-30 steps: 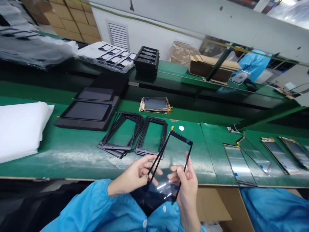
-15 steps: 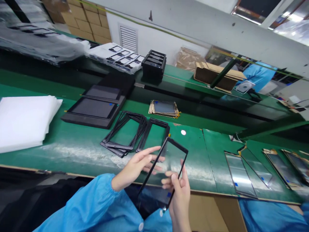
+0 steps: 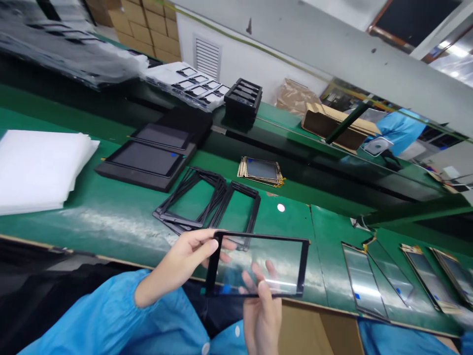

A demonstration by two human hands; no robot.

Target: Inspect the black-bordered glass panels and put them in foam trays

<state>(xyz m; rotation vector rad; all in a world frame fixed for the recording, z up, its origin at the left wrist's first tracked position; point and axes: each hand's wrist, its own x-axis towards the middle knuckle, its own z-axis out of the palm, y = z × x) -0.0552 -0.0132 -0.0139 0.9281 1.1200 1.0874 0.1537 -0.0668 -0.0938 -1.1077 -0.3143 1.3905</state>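
Observation:
A clear glass touch panel with a black border is held up over the bench's front edge, its long sides running across the view. My left hand grips its upper left corner, thumb on the near face and fingers behind the glass. From below, my right hand holds the lower long edge, with its fingers showing through the pane. A small blue sticker shows near the panel's lower left corner. Just beyond lie stacked black frames and a second pile of narrower black frames.
White sheets are stacked at far left, beside a black foam block bearing two dark panels. A small panel stack lies farther back. Several glass panels rest at right. An open cardboard box stands below the bench edge.
The panel has been turned from a steep upright slant to lying lengthwise across the view. My left hand has shifted to its corner, and my right hand to the lower edge.

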